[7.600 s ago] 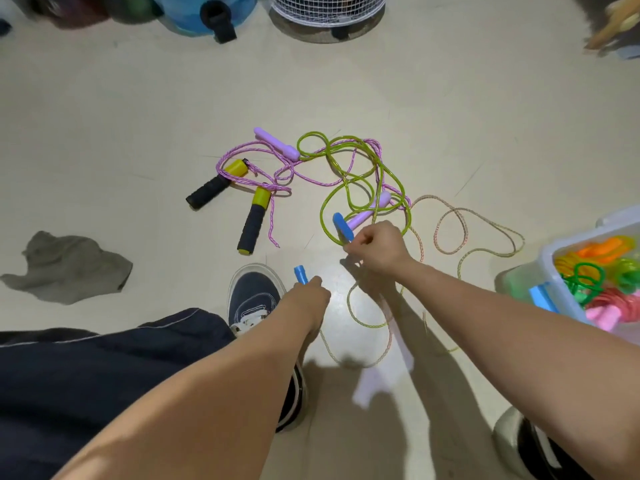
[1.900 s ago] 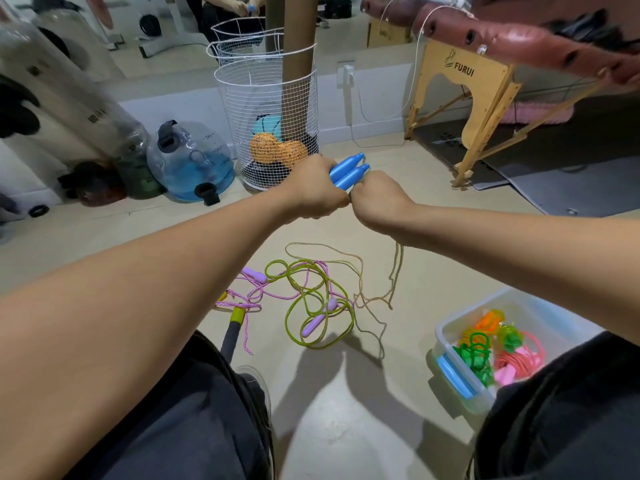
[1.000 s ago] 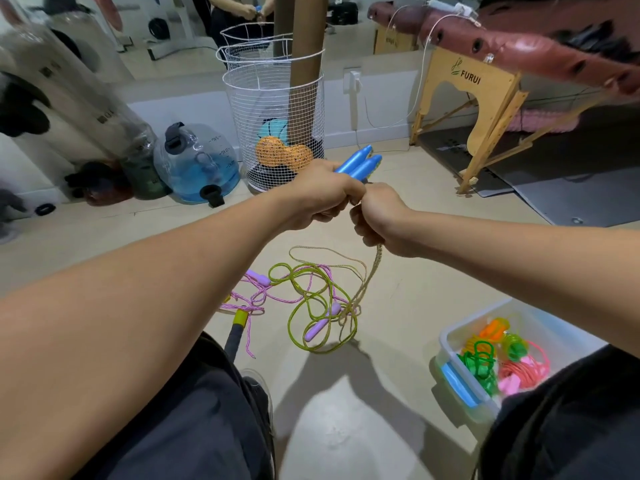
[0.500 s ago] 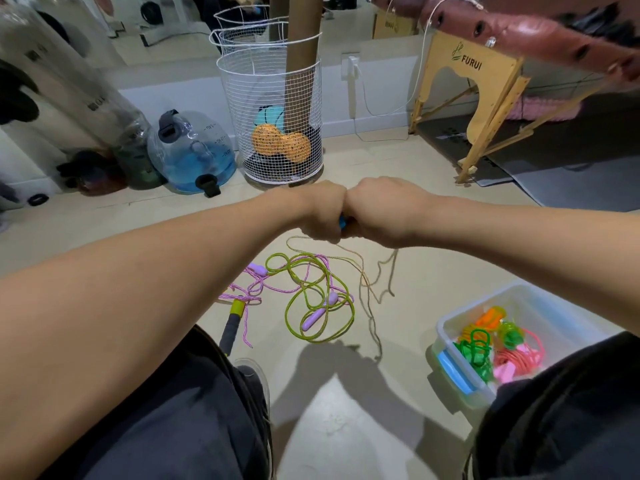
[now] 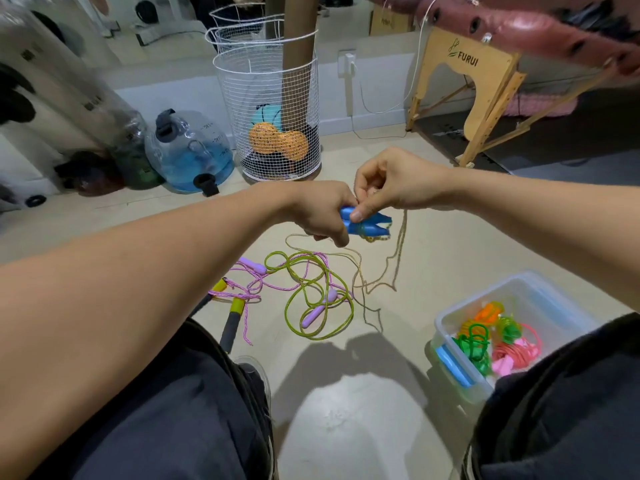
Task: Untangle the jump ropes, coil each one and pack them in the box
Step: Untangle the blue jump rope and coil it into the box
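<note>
Blue handles [image 5: 366, 226] showing bright against beige floor [image 5: 349, 417]. Speckled tan rope [image 5: 384, 268] hanging from them. Lime green rope [image 5: 318, 299] looping over pink-and-white braided rope [image 5: 249, 296], lilac handles [image 5: 313, 315] lying among them. Black handles with yellow caps [image 5: 232, 318] lying at left. Clear box [image 5: 460, 313] at right showing blue latch, holding orange, green and pink coils. White wire basket [image 5: 270, 112] far back holding orange ball; blue jug [image 5: 188, 152] standing left of it.

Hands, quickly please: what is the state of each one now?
Left hand: closed, holding the blue handles.
Right hand: closed, pinching the rope at the handles.
</note>
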